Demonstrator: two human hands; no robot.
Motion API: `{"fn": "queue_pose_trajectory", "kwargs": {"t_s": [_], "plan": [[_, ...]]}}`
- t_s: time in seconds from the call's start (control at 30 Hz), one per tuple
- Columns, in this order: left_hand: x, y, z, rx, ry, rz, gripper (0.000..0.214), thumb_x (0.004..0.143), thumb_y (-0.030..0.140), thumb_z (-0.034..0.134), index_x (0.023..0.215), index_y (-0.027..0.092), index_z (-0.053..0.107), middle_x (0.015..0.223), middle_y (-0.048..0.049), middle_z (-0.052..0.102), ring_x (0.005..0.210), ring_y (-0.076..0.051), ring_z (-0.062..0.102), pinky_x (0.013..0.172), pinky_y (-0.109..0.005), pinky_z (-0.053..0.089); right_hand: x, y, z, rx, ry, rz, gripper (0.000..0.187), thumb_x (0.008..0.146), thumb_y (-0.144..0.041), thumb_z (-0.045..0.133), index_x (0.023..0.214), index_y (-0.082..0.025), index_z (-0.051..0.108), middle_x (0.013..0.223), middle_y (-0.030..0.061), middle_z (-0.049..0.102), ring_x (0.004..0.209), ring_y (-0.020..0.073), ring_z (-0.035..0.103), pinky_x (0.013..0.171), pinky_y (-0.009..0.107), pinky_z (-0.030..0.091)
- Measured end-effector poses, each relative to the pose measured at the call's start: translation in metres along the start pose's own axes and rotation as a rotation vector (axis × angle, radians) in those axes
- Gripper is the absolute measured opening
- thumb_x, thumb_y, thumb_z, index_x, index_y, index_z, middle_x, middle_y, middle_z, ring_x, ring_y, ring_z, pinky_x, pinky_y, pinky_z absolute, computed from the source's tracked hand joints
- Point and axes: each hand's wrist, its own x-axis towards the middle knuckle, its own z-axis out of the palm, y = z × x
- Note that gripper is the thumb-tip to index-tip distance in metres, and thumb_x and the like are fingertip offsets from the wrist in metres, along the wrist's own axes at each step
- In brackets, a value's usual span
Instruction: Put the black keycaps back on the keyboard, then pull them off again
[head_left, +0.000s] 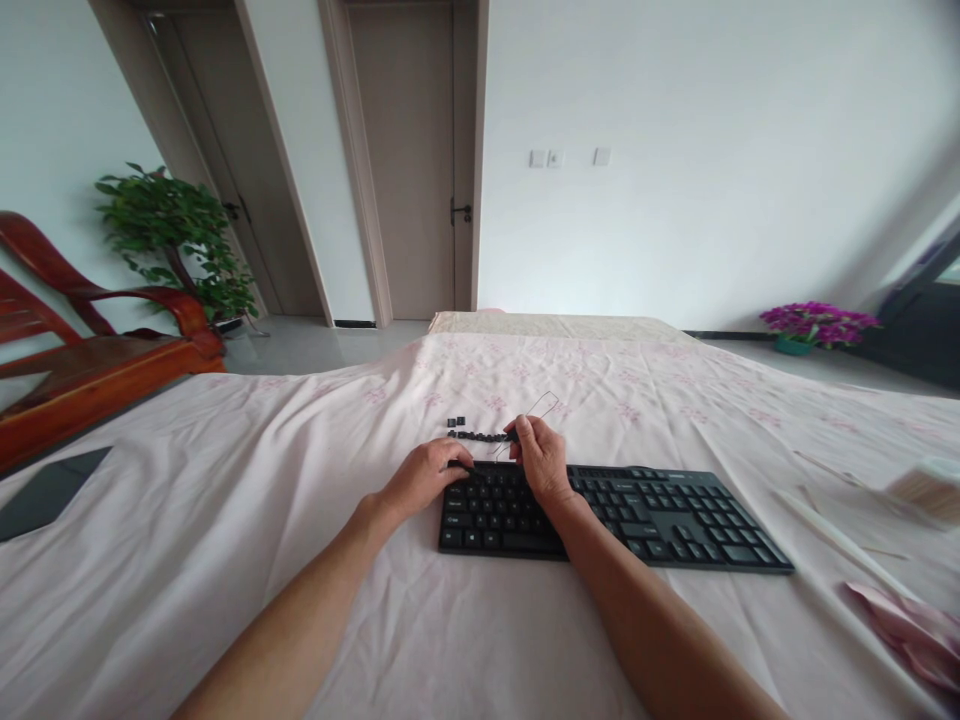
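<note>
A black keyboard lies on a table covered with a pale pink cloth. My left hand rests on the keyboard's upper left corner, fingers curled down onto the keys. My right hand is closed around a thin wire key puller whose loop sticks out beyond the fingers. A row of loose black keycaps lies on the cloth just behind the keyboard, between the two hands, with two more keycaps a little farther back.
A dark flat slab lies at the table's left edge. Thin sticks, a box of them and pink wrapping lie at the right. A red wooden chair, a potted plant and doors stand behind.
</note>
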Motion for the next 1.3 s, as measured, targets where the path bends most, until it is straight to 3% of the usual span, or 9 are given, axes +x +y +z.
{"fn": "queue_pose_trajectory", "kwargs": {"t_s": [0.2, 0.47, 0.77, 1.03, 1.3], "plan": [[-0.002, 0.006, 0.000, 0.149, -0.049, 0.080, 0.016, 0.082, 0.014, 0.057, 0.091, 0.022, 0.067, 0.091, -0.0014, 0.067, 0.089, -0.016, 0.061, 0.083, -0.027, 0.046, 0.000, -0.001, 0.000, -0.005, -0.004, 0.000, 0.050, 0.091, -0.058, 0.038, 0.081, -0.016, 0.064, 0.049, -0.0016, 0.054, 0.045, 0.0120, 0.050, 0.051, 0.023, 0.041], [0.001, 0.004, -0.007, 0.084, -0.129, 0.119, 0.014, 0.085, 0.024, 0.059, 0.089, 0.023, 0.071, 0.097, 0.0000, 0.071, 0.092, -0.015, 0.063, 0.088, -0.025, 0.045, 0.000, -0.001, -0.001, -0.017, -0.009, -0.022, 0.049, 0.092, -0.056, 0.038, 0.081, -0.016, 0.063, 0.049, -0.0020, 0.054, 0.045, 0.0116, 0.049, 0.051, 0.023, 0.040], [0.001, 0.008, 0.000, 0.025, -0.023, -0.022, 0.017, 0.085, 0.032, 0.058, 0.084, 0.020, 0.070, 0.092, -0.0028, 0.069, 0.087, -0.016, 0.063, 0.082, -0.025, 0.046, 0.000, 0.000, -0.001, -0.030, -0.012, -0.015, 0.050, 0.091, -0.057, 0.038, 0.081, -0.017, 0.064, 0.049, -0.0012, 0.055, 0.046, 0.0126, 0.050, 0.051, 0.023, 0.041], [0.002, 0.006, 0.004, 0.051, 0.021, -0.054, 0.018, 0.085, 0.032, 0.058, 0.079, 0.019, 0.069, 0.088, -0.0032, 0.068, 0.085, -0.017, 0.061, 0.080, -0.027, 0.045, 0.000, -0.004, -0.001, -0.031, -0.009, -0.017, 0.052, 0.090, -0.060, 0.038, 0.080, -0.017, 0.065, 0.049, -0.0010, 0.054, 0.046, 0.0129, 0.050, 0.052, 0.024, 0.042], [0.003, 0.006, 0.004, 0.143, 0.014, -0.057, 0.015, 0.076, 0.036, 0.069, 0.078, 0.022, 0.072, 0.089, -0.0027, 0.067, 0.087, -0.019, 0.060, 0.084, -0.030, 0.044, 0.000, -0.004, -0.002, -0.050, -0.029, -0.027, 0.050, 0.091, -0.058, 0.038, 0.081, -0.018, 0.065, 0.049, -0.0020, 0.054, 0.046, 0.0126, 0.050, 0.052, 0.023, 0.041]]}}
